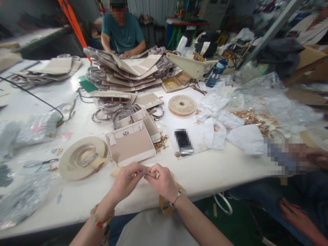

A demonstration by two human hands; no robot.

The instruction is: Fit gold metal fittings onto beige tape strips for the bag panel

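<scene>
My left hand (128, 181) and my right hand (164, 182) meet over the table's front edge, both closed in a pinch with fingertips nearly touching. A small thin piece lies between them, mostly covered by the fingers; I cannot make out its kind. Tan tape (165, 205) hangs in a loop under my right wrist, and a tan end shows at the right fingertips. More tape runs behind my left hand toward a large tape roll (77, 171) on the left. Just beyond the hands lies a flat beige panel (130, 143) with a pale border.
Small gold metal fittings (161, 142) lie beside the panel, with a heap of them (252, 122) farther right. Beyond stand a second roll (181, 105), stacked panels (133, 73) and a blue bottle (217, 73). A person (124, 34) works opposite; another person's hand (294, 213) is at right.
</scene>
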